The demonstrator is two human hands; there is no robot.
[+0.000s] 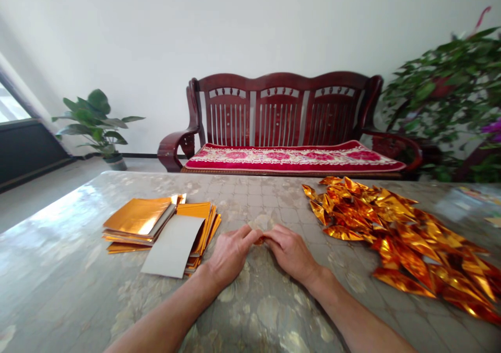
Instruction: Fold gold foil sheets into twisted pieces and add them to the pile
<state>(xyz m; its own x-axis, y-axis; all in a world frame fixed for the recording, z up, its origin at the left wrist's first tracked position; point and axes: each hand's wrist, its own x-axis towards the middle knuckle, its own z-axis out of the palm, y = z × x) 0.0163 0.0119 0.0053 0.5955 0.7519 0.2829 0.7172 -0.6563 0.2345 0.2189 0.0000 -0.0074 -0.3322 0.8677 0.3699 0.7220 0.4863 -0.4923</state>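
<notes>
my left hand (230, 253): fingers pinched shut on the small shiny gold foil piece (259, 238), from its left side.
my right hand (291, 251): pinched on the same piece, right side.
foil piece: on the table, right btwn my 2 hands, long way goes left-right (mostly hidden, can't tell its shape).
nearer hand: both touch it.
flat gold sheet stack (156, 222): left of my left hand, near.
folded gold pile (395, 233): off to my right.
</notes>
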